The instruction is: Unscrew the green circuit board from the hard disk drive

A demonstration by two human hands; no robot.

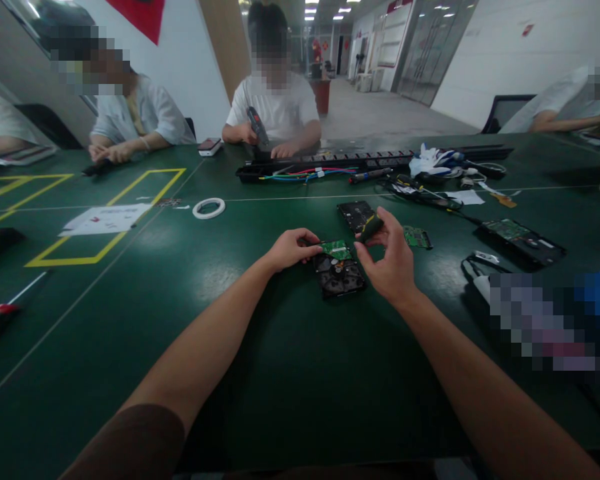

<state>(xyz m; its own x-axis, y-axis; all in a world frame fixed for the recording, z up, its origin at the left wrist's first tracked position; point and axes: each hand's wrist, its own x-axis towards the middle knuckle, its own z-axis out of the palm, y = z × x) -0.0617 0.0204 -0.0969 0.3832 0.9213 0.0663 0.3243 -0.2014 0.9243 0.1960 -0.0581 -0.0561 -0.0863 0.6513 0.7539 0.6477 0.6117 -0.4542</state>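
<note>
A hard drive [341, 277] lies on the green table in front of me, with a green circuit board [336, 249] at its far end. My left hand [293, 249] grips that end at its left side, thumb on the board's edge. Between the fingers of my right hand [391, 260] is a screwdriver [371, 228] with a dark green and yellow handle; its tip is hidden from me. Just beyond sits a second hard drive [355, 217], partly behind the screwdriver. Right of my right hand lies a loose green circuit board [418, 237].
Another hard drive [523, 241] with a cable is at the right. A roll of tape [209, 209] and a paper sheet [107, 219] lie left. A red-black screwdriver [5, 317] is far left. Across the table, a person [275, 107] holds a power tool [257, 125] behind a long power strip [330, 160].
</note>
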